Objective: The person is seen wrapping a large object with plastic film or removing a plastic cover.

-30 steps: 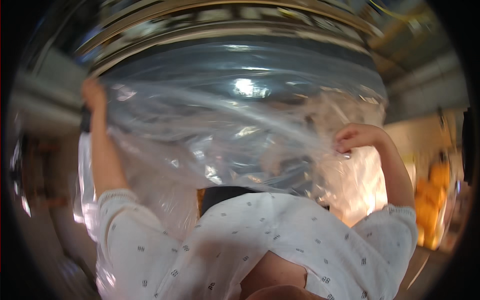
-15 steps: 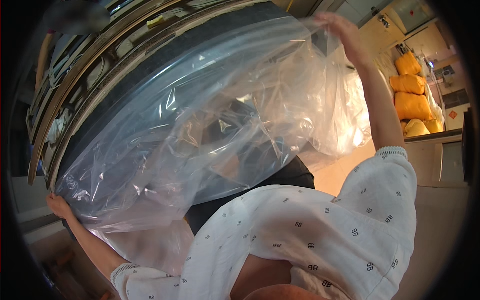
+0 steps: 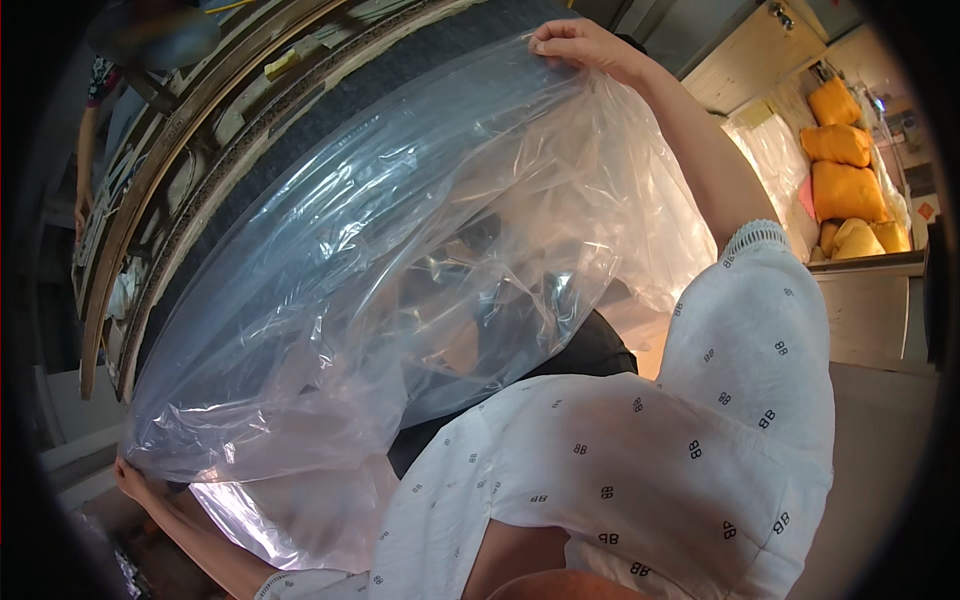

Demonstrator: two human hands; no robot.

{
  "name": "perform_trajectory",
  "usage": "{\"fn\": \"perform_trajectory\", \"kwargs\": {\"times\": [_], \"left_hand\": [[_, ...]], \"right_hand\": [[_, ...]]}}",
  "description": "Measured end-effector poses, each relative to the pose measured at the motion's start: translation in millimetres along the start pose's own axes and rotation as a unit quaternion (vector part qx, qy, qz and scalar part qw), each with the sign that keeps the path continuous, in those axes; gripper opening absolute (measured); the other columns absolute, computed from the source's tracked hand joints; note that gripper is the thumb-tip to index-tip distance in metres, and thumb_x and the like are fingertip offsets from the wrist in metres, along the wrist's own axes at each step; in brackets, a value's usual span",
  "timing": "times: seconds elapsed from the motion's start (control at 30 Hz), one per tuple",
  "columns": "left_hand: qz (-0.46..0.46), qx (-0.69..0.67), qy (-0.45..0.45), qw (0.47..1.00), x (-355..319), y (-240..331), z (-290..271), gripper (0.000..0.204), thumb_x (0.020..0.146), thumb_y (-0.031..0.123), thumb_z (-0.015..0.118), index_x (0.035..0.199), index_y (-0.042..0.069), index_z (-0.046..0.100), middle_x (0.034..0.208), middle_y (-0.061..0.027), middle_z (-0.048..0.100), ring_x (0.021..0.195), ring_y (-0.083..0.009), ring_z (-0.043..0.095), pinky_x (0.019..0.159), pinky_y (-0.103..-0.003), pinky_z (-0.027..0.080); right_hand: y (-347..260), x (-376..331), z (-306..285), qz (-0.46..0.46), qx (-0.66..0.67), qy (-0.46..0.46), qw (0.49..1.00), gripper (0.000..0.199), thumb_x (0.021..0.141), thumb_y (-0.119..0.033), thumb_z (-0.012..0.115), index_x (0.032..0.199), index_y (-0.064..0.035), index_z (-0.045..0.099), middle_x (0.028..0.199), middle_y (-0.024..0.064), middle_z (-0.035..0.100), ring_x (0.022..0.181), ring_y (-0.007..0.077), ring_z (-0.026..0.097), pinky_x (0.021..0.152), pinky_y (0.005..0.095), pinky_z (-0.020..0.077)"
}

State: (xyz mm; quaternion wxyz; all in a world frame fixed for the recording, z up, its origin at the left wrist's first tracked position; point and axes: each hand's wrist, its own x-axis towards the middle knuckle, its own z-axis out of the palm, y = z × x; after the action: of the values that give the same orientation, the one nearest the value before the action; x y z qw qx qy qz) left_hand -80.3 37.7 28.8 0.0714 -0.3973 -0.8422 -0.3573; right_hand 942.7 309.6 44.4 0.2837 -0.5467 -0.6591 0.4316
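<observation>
A wide sheet of clear plastic film (image 3: 330,235) stretches between my hands, wrinkled and shiny. Part of it lies over the dark table surface (image 3: 400,65); the rest hangs down in front of my body. At the far right corner, my right hand (image 3: 580,48) pinches the film's edge between thumb and fingers. My left hand (image 3: 130,477) is closed on the film's left corner, low at the left beyond the table's end. Its fingertips are small and partly hidden by the plastic.
Along the table's far side runs a curved-looking wooden rail (image 3: 160,165), with a small yellow piece (image 3: 283,66) near it. Another person's arm (image 3: 84,160) shows at the far left. Orange bundles (image 3: 848,190) are stacked at the right, near a wooden door (image 3: 755,55).
My right hand has moved left across the table's far end with the film. My left hand has come lower and slightly right, drawing its corner down toward me.
</observation>
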Motion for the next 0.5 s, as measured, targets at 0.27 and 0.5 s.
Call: {"fn": "perform_trajectory", "kwargs": {"times": [0.27, 0.5], "left_hand": [[-0.186, -0.235, 0.003, 0.954, -39.5, 60.3, -36.7, 0.024, 0.085, 0.028, 0.060, 0.102, 0.011, 0.057, 0.092, 0.0014, 0.059, 0.080, -0.0078, 0.052, 0.066, -0.021, 0.042], [-0.160, -0.314, 0.017, 0.936, -91.9, 69.3, -100.9, 0.025, 0.085, 0.027, 0.060, 0.105, 0.012, 0.056, 0.096, 0.0016, 0.058, 0.085, -0.0082, 0.053, 0.070, -0.021, 0.043]], "right_hand": [[28.5, 21.7, 14.8, -0.174, -0.153, 0.160, 0.960, 0.019, 0.075, -0.024, 0.063, 0.088, -0.0107, 0.065, 0.081, 0.0021, 0.065, 0.074, 0.0129, 0.059, 0.067, 0.0255, 0.0450], [25.5, 27.5, 38.4, -0.240, -0.203, 0.283, 0.906, 0.022, 0.078, -0.021, 0.061, 0.092, -0.0036, 0.062, 0.087, 0.0045, 0.064, 0.078, 0.0107, 0.058, 0.070, 0.0253, 0.0454]]}}
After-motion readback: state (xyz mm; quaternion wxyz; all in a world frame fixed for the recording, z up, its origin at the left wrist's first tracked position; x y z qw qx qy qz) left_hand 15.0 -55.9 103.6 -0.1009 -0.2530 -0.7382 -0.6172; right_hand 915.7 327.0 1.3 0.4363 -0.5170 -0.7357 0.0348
